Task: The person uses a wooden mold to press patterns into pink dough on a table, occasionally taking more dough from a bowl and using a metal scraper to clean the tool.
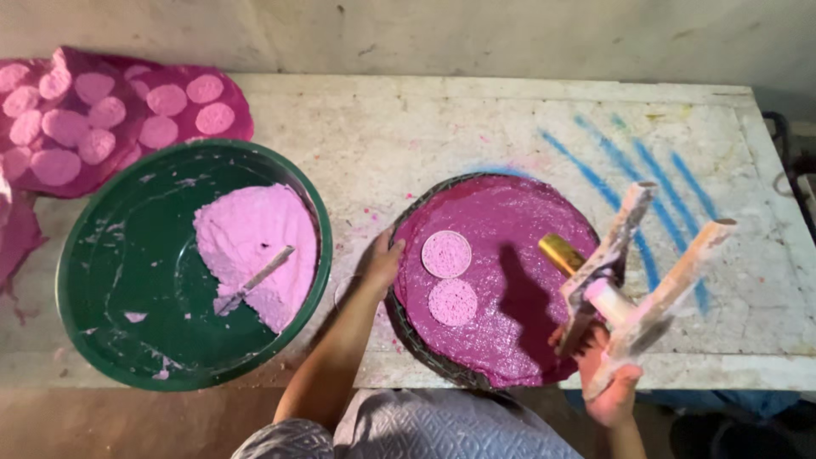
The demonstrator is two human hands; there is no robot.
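Right hand (605,384) closed tight around the lower end of a powder-crusted wooden hand press with two long forked handles and a brass-coloured tube (627,299), held tilted above the near right edge of a round shallow tray covered in wet magenta cloth (510,221). Left hand (380,262) spread flat, clasping nothing, pressed against the tray's left rim. Two pale pink round powder discs (448,276) lying left of the press on the cloth, touching or nearly so. Risks, as a judgement: press swung low could clip and crumble the discs; a slipping tray could slide them together. Further left of the bracing hand, a green basin holding pink powder and a small stick (191,263).
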